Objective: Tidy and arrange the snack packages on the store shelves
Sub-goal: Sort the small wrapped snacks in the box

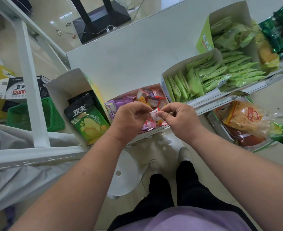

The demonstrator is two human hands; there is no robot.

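A small white-and-red snack packet [154,114] is pinched between my left hand [130,119] and my right hand [179,119], each gripping one end. Both hands hover over a white display box [164,94] of mixed purple, red and orange small packets on the white shelf [129,60]. Left of it stands an open box with a green-and-black chip bag [85,120]. To the right, two boxes hold several light green packets [204,79].
Orange chip bags [244,117] lie on a lower shelf at right. Dark green bags [281,30] sit at the far right of the shelf. A green basket [20,115] and cartons stand on the floor at left behind a white rack frame [32,97]. A white stool [125,174] stands by my feet.
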